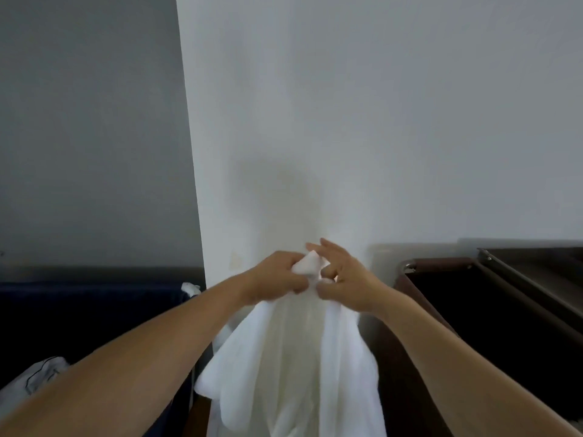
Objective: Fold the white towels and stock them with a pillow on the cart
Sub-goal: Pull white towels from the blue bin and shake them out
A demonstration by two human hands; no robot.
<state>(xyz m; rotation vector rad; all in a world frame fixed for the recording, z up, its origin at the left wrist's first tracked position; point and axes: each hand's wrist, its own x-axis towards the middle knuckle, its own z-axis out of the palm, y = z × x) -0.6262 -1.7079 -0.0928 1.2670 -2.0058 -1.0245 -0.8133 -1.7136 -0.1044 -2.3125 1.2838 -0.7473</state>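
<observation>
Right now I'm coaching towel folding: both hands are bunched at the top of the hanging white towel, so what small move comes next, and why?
Probably slide the right hand sideways along the top edge. Both it and the left hand pinch the white towel together, leaving it hanging crumpled.

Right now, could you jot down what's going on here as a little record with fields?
Activity: a person holds a white towel up in front of a pale wall
Left hand: grips the towel's top edge
Right hand: pinches the same edge close beside it, other fingers spread
Towel state: hanging down, loosely bunched, not yet folded
To the right: dark bin with a brown rim
To the left: dark blue fabric bin
</observation>
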